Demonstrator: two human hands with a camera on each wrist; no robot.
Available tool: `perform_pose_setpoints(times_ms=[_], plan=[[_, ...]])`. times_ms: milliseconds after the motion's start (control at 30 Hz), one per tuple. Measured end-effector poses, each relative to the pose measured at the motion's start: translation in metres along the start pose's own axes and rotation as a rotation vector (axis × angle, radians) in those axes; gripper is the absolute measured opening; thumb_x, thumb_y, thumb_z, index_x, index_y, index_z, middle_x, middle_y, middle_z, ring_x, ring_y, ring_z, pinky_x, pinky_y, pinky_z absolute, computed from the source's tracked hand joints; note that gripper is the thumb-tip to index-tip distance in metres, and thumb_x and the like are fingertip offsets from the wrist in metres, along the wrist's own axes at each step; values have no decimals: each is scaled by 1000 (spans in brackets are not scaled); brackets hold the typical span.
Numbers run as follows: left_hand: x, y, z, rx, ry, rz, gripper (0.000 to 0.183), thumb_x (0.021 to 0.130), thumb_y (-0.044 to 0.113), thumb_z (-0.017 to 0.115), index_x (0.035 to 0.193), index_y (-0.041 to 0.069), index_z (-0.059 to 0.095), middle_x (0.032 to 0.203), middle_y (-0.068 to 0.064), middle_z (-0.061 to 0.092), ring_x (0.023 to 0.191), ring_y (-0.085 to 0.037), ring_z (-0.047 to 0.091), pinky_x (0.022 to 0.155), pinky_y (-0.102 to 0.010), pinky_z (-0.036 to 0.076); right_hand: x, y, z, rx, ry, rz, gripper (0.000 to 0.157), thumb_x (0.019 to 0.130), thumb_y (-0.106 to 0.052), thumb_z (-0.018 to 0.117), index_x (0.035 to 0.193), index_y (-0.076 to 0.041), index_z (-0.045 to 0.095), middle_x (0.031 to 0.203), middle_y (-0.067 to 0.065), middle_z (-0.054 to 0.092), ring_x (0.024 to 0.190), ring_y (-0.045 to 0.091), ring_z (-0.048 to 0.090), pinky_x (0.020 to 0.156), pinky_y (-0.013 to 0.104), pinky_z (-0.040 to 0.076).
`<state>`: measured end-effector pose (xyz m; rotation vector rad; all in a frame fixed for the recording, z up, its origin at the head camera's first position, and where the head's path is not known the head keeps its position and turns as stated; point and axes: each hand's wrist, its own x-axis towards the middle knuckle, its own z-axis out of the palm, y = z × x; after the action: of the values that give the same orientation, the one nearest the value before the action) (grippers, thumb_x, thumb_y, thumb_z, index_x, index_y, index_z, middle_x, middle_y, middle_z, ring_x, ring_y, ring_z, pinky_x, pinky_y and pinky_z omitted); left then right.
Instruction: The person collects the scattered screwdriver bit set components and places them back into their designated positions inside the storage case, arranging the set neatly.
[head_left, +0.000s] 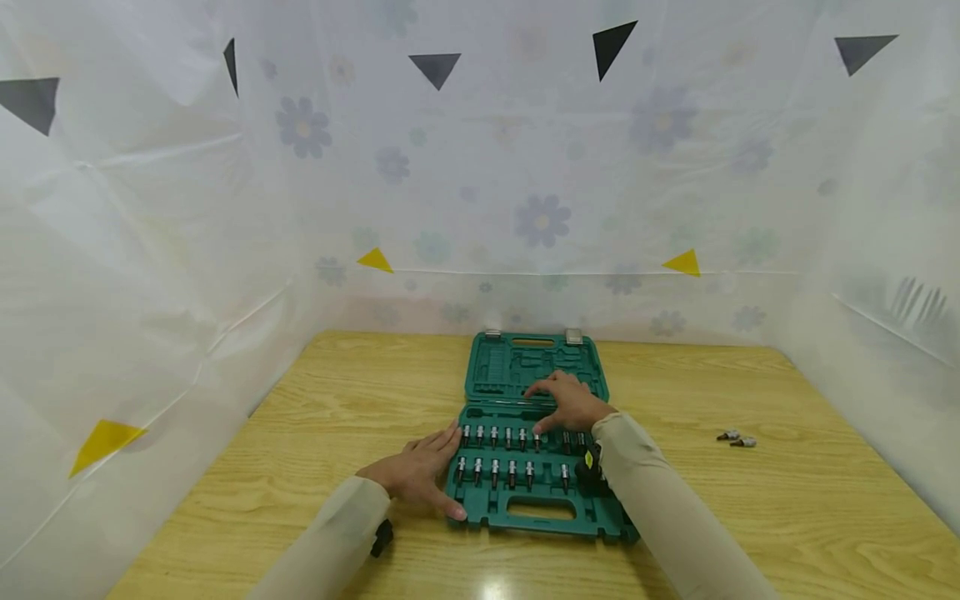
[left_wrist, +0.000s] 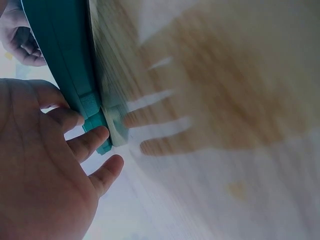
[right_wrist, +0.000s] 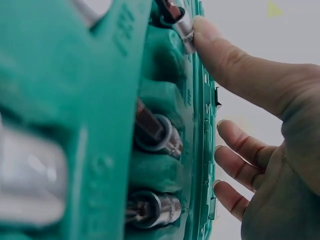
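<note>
A green tool case lies unfolded on the table, two rows of silver bit sockets seated in its near half. My left hand rests against the case's left side with its fingers spread. In the left wrist view its fingertips touch the green edge. Over the upper row reaches my right hand. Its thumb presses the end of a bit socket sitting in its slot, while the other fingers stay extended, apart from the thumb.
Two loose bit sockets lie on the wooden table to the right of the case. Its lid, with moulded recesses and metal latches, lies back toward the rear wall. White patterned sheeting encloses the table at the back and sides.
</note>
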<state>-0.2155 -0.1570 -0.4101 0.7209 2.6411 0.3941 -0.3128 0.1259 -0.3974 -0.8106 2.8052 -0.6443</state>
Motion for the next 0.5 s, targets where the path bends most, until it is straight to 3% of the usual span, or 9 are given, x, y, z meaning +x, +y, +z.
perform_pose_setpoints(times_ms=[333,500], plan=[[-1,1,-1,-22,-1,-1,116,67,67,64,147,10,1,153,-4,-4,139,-26,4,107,-53,11,-1,-1,-1,29,-16,-54,21,74,-29,74,91,-23,63,123,9,45,117,34,37,92,61,22],[-1,1,0,-15,0,1,116,67,67,63,147,10,2,153,-5,-5,139,-26,3,107,-53,11,0,-2,-1,17,-26,-40,17,74,-31,74,86,-26,62,124,8,46,120,34,36,93,62,22]])
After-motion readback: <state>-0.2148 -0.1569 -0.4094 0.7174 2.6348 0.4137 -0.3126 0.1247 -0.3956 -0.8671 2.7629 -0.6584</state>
